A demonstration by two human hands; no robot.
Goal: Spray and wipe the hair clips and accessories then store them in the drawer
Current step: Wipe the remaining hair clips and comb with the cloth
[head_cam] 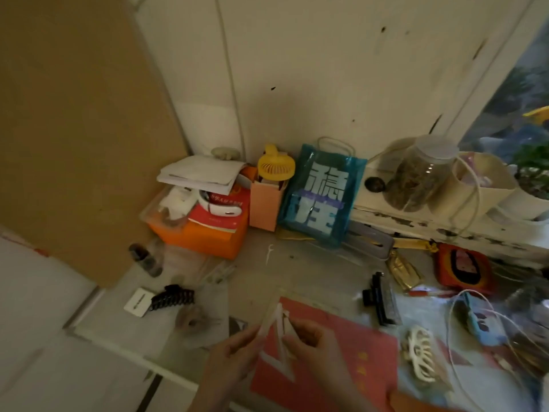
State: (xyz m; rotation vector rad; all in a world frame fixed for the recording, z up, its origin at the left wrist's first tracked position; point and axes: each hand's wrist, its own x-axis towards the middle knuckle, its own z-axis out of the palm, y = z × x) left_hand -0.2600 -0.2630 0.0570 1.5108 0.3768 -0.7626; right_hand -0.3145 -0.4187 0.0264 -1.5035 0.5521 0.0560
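Nearest the camera, a small clear packet (pixel 274 319) is held up between both hands above a red sheet (pixel 341 352) on the table (pixel 297 269). The left hand (pixel 234 355) pinches the packet's left edge, fingers closed narrowly on it. The right hand (pixel 309 337) is curled at its right side, fingertips meeting over what appears to be a thin white clip (pixel 280 322) at the packet's mouth; blur makes it impossible to tell whether the clip is inside or partly out.

To the right, a white claw clip (pixel 420 358) lies on the table, well apart from the hands. Farther on, a black flat clip (pixel 381 298) rests beyond the red sheet. To the left, a black claw clip (pixel 172 297) lies just beside a small white card (pixel 138 301), with a brownish scrunchie (pixel 190 321) near it.

Against the wall, an orange box (pixel 208 236) stacked with books and papers, a yellow handheld fan (pixel 276 165), a blue bag (pixel 322 194) and a clear jar (pixel 419 173) are seen.
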